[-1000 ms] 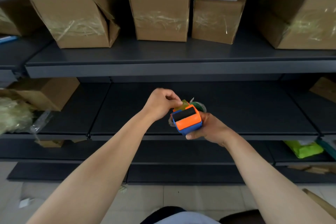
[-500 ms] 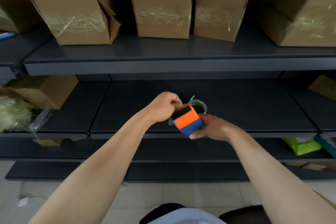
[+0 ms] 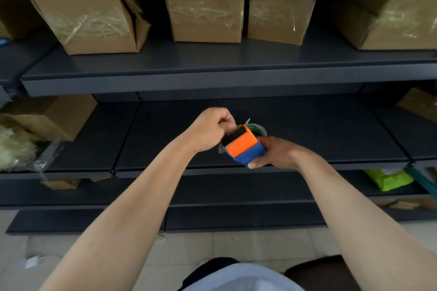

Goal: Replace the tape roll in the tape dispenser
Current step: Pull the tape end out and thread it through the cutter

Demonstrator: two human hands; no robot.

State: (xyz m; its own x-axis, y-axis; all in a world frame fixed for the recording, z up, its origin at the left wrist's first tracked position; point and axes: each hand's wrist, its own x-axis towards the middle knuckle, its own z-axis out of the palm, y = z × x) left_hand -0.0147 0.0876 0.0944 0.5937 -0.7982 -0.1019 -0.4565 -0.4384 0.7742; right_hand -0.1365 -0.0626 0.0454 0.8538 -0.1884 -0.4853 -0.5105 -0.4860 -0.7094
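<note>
An orange and blue tape dispenser [image 3: 243,146] is held in front of the middle shelf. My right hand [image 3: 275,152] grips it from the right and underneath. A tape roll [image 3: 257,128] with a green core sits at the dispenser's far end, partly hidden behind the orange body. My left hand [image 3: 210,129] is closed at the dispenser's upper left end, its fingertips pinched by the black strip and the tape's loose end. What the fingers pinch is hidden.
Several taped cardboard boxes [image 3: 205,2] stand on the upper shelf [image 3: 212,71]. Another box [image 3: 52,116] and a plastic-wrap bundle [image 3: 14,149] lie at the left of the middle shelf. A green package [image 3: 387,178] lies on the lower shelf at right.
The dispenser has tilted, its black end turning up and left. My left hand has closed tighter against that end. My right hand has shifted slightly lower on the blue side.
</note>
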